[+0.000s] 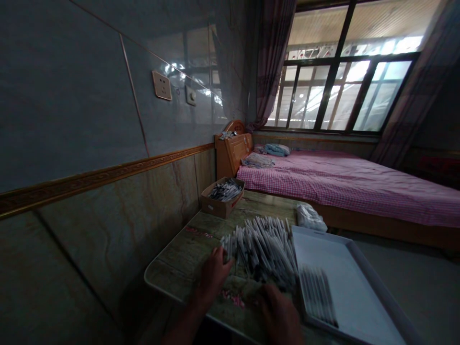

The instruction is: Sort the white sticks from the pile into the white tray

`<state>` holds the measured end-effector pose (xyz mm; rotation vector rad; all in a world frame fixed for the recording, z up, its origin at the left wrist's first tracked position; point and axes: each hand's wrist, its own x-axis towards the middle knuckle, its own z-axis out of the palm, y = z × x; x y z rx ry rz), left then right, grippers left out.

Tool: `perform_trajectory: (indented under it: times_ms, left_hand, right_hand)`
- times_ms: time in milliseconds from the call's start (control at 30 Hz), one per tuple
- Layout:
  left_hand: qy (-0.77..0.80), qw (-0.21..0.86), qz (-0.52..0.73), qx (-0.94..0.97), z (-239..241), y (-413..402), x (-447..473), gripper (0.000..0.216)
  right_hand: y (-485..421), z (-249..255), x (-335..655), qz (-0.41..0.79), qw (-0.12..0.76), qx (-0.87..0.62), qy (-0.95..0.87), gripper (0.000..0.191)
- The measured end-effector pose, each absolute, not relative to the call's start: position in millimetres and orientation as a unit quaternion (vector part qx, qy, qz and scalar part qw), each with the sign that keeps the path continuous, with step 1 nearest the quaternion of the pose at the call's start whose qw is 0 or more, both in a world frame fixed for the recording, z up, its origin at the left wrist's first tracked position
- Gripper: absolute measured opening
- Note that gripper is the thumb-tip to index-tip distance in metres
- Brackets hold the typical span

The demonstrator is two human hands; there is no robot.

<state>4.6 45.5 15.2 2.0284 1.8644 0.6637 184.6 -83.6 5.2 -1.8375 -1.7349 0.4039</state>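
A large heap of white pens (266,242) lies on the table, with some dark ends among them. At the heap's left edge is my left hand (215,270), its fingers curled in beside the pens; whatever sits between them is too dim to make out. My right hand (280,311) is low in front of the heap, near the table's front edge, and its fingers are dark and smeared by motion. To the right stands a shallow white tray (355,282), holding a row of pens (318,294) laid side by side.
A cardboard box (219,206) full of slim dark and pale pieces stands at the table's back left, by the wall. A clear plastic bag (311,218) lies behind the tray. The tray overhangs the table's right side. Beyond is a bed (341,177) with a pink checked cover.
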Motion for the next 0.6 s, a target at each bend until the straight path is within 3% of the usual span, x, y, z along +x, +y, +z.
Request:
perform_trajectory:
  times_ms: [200, 600]
  left_hand:
    - [0.662, 0.102, 0.120, 0.733, 27, 48, 17, 0.027]
    - [0.628, 0.067, 0.043, 0.775, 32, 38, 10, 0.057]
  right_hand:
    - [-71, -12, 162, 0.169, 0.319, -0.686, -0.631, 0.022]
    - [-71, -17, 164, 0.161, 0.316, -0.690, -0.631, 0.025]
